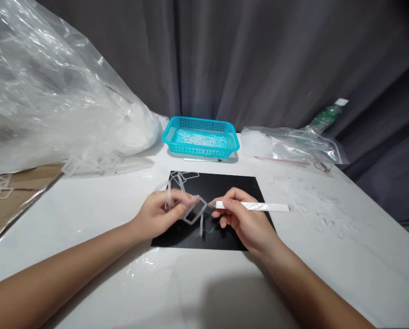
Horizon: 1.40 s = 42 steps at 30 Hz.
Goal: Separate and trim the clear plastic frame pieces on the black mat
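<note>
My left hand (pixel 163 212) pinches a clear rectangular plastic frame (pixel 194 220) between thumb and fingers, with more clear pieces blurred around the fingers. My right hand (pixel 243 214) is closed round a white pen-like tool (pixel 259 207), held level. Its narrow tip points left and comes close to the frame's right edge; whether they touch I cannot tell. Both hands are above a black mat (pixel 225 183). A few loose clear frames (pixel 189 175) lie at the mat's far left corner. A thin clear strip hangs below the held frame.
A blue basket (pixel 237 145) with clear bits stands behind the mat. A large clear plastic bag (pixel 70 100) fills the left, beside cardboard (pixel 26 187) with frames. At right are scattered clear scraps (pixel 324 214), a zip bag (pixel 293 146), and a green bottle (pixel 327 116).
</note>
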Each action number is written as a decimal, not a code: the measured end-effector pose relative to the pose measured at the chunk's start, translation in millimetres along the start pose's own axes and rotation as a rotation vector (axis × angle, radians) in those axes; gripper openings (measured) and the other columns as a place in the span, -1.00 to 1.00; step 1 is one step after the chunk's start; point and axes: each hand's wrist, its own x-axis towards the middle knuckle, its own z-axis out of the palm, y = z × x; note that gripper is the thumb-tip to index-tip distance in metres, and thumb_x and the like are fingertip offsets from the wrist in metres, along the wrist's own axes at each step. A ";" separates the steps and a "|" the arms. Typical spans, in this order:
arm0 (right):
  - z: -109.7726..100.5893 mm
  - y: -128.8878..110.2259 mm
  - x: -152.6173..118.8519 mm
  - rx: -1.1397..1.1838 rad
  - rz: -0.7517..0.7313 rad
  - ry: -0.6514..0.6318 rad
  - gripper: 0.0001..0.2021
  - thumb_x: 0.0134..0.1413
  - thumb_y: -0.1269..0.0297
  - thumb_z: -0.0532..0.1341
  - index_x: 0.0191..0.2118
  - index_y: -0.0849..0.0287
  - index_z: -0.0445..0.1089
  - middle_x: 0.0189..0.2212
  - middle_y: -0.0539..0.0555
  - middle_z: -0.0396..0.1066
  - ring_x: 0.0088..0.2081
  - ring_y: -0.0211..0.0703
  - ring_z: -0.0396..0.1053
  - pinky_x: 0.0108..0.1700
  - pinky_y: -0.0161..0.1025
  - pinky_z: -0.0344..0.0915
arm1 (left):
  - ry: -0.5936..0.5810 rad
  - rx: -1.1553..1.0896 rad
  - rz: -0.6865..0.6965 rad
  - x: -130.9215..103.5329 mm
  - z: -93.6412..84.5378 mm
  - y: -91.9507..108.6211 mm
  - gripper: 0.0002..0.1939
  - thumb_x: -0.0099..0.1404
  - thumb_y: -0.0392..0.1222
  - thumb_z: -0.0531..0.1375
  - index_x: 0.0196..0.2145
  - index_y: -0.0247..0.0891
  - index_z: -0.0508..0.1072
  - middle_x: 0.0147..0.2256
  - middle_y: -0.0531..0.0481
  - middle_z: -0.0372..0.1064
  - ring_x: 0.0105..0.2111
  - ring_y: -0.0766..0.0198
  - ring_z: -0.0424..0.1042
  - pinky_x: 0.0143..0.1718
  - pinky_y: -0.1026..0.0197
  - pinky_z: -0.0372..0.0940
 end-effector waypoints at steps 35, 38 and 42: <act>4.0 5.5 -4.9 -0.019 -0.135 -0.017 -0.75 0.10 0.22 0.23 -0.47 0.17 0.18 -0.29 0.07 0.50 -0.26 -0.17 0.51 -0.44 -0.36 0.48 | -0.325 0.739 0.956 3.2 -16.4 -6.4 -0.63 0.15 -0.18 0.11 -0.07 -0.21 0.41 -0.16 -0.15 0.49 -0.41 0.18 0.34 -0.44 0.13 0.21; 2.0 6.2 -4.7 -0.060 -0.299 0.077 -0.77 0.14 0.19 0.20 -0.45 0.16 0.19 -0.22 0.07 0.49 -0.19 -0.14 0.49 -0.37 -0.30 0.51 | -0.221 0.866 0.953 6.8 -24.7 -11.0 -0.60 0.16 -0.19 0.13 -0.01 -0.11 0.37 -0.07 -0.11 0.44 -0.28 0.14 0.34 -0.30 0.09 0.24; 1.6 6.3 -6.5 -0.111 -0.457 0.145 -0.81 0.19 0.23 0.17 -0.41 0.15 0.22 -0.15 0.07 0.49 -0.15 -0.14 0.49 -0.22 -0.22 0.49 | -0.306 0.998 0.974 15.3 -37.9 -13.9 -0.65 0.24 -0.23 0.14 -0.02 -0.01 0.40 -0.05 -0.06 0.41 -0.17 0.15 0.32 -0.10 0.06 0.23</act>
